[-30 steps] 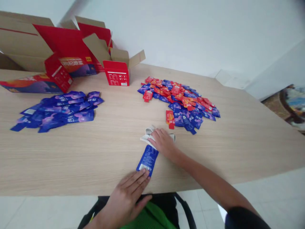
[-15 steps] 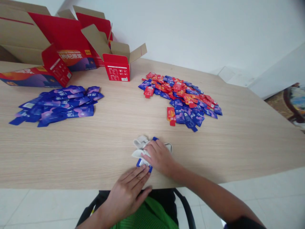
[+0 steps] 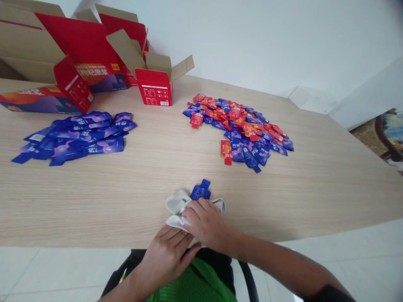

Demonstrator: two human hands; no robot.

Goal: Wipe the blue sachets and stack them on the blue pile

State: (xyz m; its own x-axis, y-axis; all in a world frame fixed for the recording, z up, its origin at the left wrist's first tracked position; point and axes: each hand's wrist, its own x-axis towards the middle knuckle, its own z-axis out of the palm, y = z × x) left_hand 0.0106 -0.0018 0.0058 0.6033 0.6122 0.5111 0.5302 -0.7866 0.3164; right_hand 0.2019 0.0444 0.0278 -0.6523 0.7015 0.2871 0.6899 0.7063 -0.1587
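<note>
A blue sachet [image 3: 200, 191] lies near the table's front edge, its far end poking out from under a grey-white cloth [image 3: 176, 205]. My right hand [image 3: 206, 224] presses down on the cloth over the sachet, fingers curled round the cloth. My left hand [image 3: 166, 256] lies flat at the table edge, fingertips on the near end of the cloth and sachet. Most of the sachet is hidden under cloth and hands.
A pile of blue sachets [image 3: 77, 136] lies at the left. A mixed heap of red and blue sachets [image 3: 242, 130] lies at centre right. Open red cardboard boxes [image 3: 154, 90] stand at the back left. Wooden table [image 3: 315, 184]; white floor beyond its edge.
My right hand has slid the cloth along the sachet toward me, from its far end to its near end. The far tip is now uncovered. My left hand stayed at the near end.
</note>
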